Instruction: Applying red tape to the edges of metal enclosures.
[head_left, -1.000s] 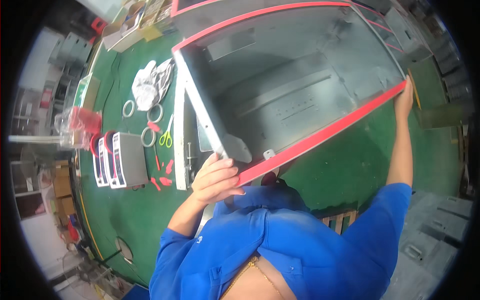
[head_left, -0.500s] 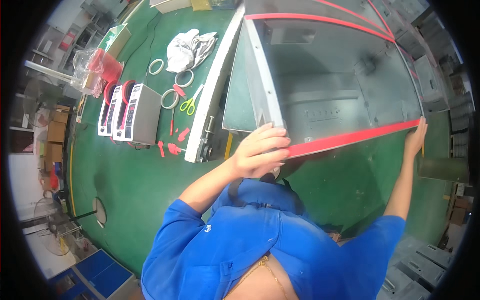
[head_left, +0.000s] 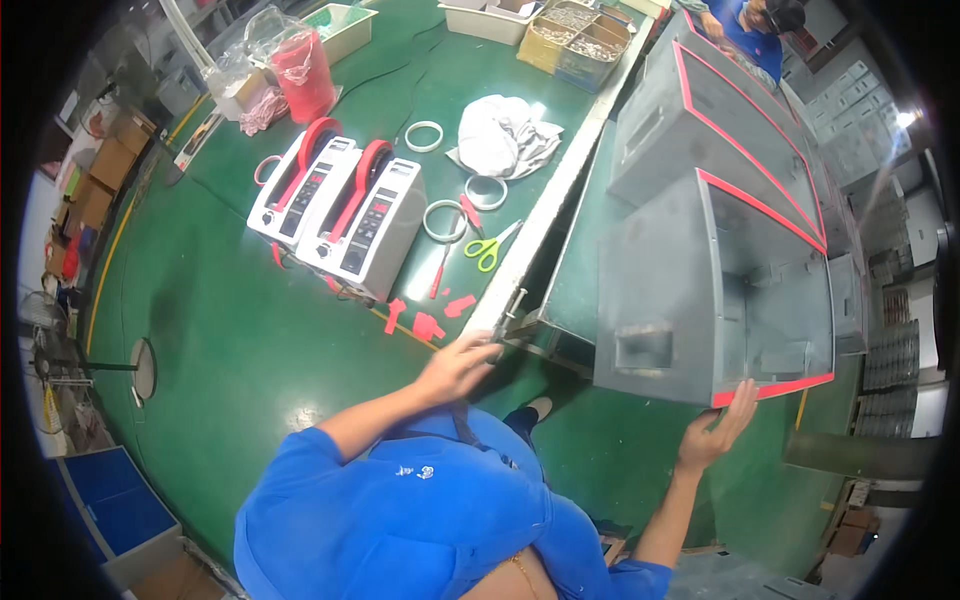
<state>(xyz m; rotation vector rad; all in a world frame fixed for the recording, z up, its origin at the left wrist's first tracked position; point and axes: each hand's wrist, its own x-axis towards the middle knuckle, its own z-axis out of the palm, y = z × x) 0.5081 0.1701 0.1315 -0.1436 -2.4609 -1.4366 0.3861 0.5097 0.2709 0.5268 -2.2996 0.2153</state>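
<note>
A right hand, fingers straight and spread, rests against the red-taped lower edge of a grey metal box at the near end of a green conveyor. The left hand, half-open with nothing visible in it, hangs beside the near corner of the white rail. Apparently overhanging that end, the box could tip if underlying support, hidden here, falls short.

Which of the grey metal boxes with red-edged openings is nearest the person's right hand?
The frontmost grey metal box, lowest in the picture: the right hand is at its lower red edge, while the other red-edged boxes stand behind it.
</note>
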